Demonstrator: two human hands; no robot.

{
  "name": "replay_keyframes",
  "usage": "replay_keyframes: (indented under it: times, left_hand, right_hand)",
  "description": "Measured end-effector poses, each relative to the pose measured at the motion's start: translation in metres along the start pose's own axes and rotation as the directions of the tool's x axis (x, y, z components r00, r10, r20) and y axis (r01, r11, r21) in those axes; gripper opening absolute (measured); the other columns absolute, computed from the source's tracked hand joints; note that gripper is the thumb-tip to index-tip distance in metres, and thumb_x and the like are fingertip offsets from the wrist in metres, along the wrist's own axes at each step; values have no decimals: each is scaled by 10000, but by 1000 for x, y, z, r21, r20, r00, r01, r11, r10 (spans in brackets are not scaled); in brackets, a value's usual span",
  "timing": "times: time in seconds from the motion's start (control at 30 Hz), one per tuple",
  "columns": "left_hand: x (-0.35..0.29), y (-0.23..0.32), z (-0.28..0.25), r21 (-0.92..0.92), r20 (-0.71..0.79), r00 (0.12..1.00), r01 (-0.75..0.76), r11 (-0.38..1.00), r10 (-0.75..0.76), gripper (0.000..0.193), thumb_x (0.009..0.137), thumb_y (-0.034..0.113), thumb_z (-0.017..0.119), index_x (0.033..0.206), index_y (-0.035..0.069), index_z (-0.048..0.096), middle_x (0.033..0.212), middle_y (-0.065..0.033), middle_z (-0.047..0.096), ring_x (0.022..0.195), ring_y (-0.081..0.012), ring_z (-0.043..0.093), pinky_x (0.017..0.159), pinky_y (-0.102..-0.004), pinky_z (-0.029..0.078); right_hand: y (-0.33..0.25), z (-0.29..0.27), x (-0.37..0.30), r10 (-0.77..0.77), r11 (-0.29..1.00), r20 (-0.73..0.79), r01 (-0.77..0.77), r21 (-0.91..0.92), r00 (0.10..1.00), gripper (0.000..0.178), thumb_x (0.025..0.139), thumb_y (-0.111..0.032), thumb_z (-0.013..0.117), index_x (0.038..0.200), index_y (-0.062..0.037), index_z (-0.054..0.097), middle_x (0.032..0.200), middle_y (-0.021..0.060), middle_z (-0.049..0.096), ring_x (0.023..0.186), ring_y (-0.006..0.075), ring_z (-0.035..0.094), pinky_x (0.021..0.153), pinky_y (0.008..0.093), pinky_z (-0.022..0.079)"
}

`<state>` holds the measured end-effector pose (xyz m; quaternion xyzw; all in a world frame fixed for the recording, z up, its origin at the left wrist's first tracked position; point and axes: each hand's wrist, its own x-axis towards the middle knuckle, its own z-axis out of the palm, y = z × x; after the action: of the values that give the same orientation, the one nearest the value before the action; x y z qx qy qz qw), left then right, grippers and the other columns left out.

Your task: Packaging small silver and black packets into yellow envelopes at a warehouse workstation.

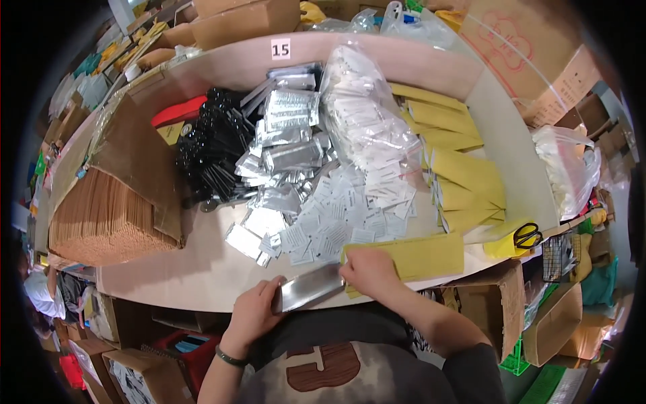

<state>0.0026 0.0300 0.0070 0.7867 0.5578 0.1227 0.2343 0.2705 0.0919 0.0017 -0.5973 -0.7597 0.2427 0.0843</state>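
Note:
A long, flat silver foil packet (311,288) spans the space between my hands at the table's front edge. My left hand (256,311) is closed on its left end. Closed at the opposite end, my right hand (370,273) pinches the packet's edge. Under and beside that hand lies a long yellow paper sleeve (431,256); whether the fingers also grip it is hidden. Just beyond my hands spread small printed paper slips (330,232). Behind them is a heap of silver foil packets (289,111), with a clear bag of white packets (367,101) beside it.
At left, a cardboard box (134,155) holds brown paper envelopes (101,219). Black long-stemmed pieces (212,141) lie beside it. Yellow sleeves (464,175) are stacked at right, near black-handled scissors (527,236) in a yellow holder (503,248). A raised panel (404,54) borders the table's back.

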Motion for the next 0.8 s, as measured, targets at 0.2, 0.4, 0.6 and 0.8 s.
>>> replay_keyframes:
  times: [0.2,0.4,0.6,0.8]
  left_hand:
    - [26,3,-12,81,134,988,-92,992,81,822,617,192,851,1352,72,502,1088,-136,627,938,-349,631,790,-421,523]
    - [33,143,-91,-620,-261,745,-617,485,614,376,777,104,657,1143,24,623,1150,-154,634,913,-303,650,761,-395,524]
    - [11,219,-110,-281,-809,374,-924,259,455,221,866,149,614,1069,60,624,893,-73,579,805,-208,611,596,-302,480]
    - [-2,181,-105,-230,-774,396,-903,364,494,296,890,177,632,1171,95,669,1137,-23,654,766,-173,557,602,-255,462]
  right_hand:
    - [-31,26,-1,-172,982,56,166,94,984,210,840,-265,594,841,-55,611,745,169,645,746,373,654,686,509,515]
    - [115,-53,98,-355,881,-521,92,-464,776,300,996,-248,472,1064,-7,636,933,200,647,869,373,619,852,467,478]
    - [152,-62,93,-191,926,-343,53,-374,920,216,908,-176,609,1054,-27,666,959,153,645,883,348,618,804,416,489]
    - [135,-52,89,-360,920,-506,209,-330,784,139,895,-92,590,1022,-37,606,922,174,622,876,379,599,762,427,482]
